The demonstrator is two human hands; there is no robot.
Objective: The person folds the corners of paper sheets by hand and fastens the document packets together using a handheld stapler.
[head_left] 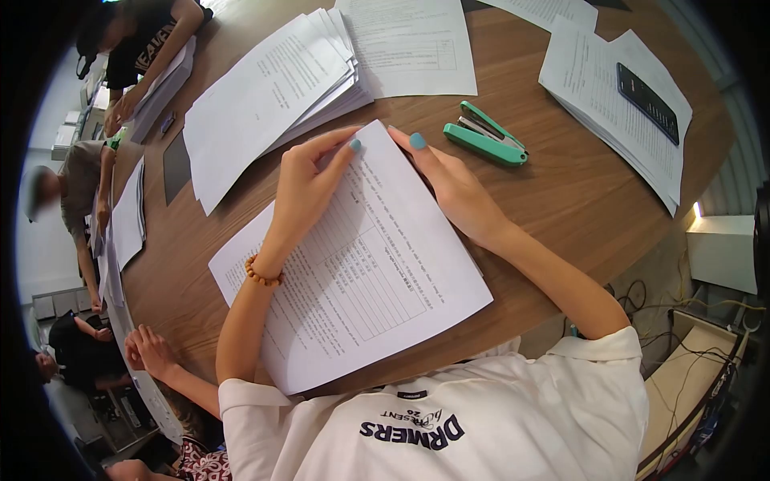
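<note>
A printed stack of paper with a table on its top sheet lies slanted in front of me, its near edge close to my shirt. My left hand closes on its far left edge, with the blue-nailed thumb on top. On the far right edge, my right hand grips the same stack, its thumb near the top corner. The fingers under the paper are partly hidden. Just beyond my right hand, a green stapler rests on the wooden table.
A thick pile of printed sheets lies at the far left, beside another sheet. At the right, a black phone rests on more papers. Other people sit along the left side. Cables hang beyond the right edge.
</note>
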